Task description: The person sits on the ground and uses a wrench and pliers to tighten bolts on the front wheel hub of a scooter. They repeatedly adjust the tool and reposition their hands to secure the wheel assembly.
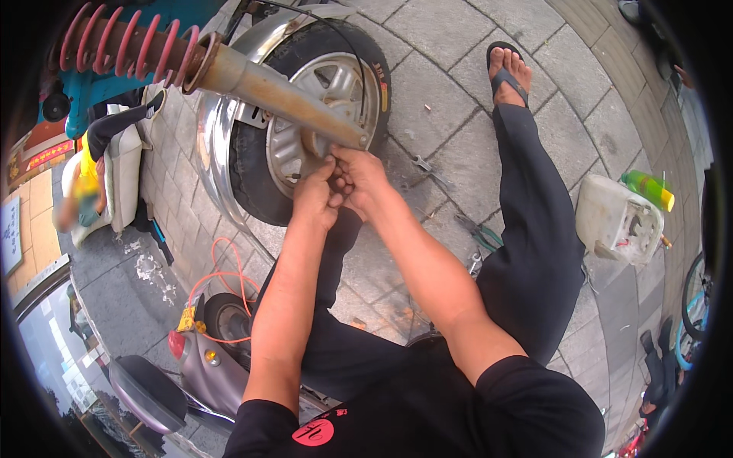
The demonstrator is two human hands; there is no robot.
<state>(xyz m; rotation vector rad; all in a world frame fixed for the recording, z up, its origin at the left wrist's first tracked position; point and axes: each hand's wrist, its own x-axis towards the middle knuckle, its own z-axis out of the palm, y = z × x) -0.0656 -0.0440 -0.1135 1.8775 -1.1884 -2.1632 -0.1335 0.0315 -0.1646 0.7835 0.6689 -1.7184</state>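
A small wheel with a black tyre (248,164) and a silver rim (286,141) stands in front of me beneath a chrome fender (215,153). Across it slants a worn metal shock absorber (286,99) with a red coil spring (126,49). My left hand (314,191) and my right hand (363,177) meet just below the shock absorber's lower end, close to the wheel hub. Both have their fingers closed in a pinch. Whatever sits between the fingertips is too small or hidden to make out.
On the paving right of my hands lie a metal wrench (432,172) and green-handled pliers (479,232). Farther right stand a cut white plastic container (603,210) and a green bottle (641,187). A scooter (217,366) with an orange cord (200,284) is at lower left. A person sits at far left.
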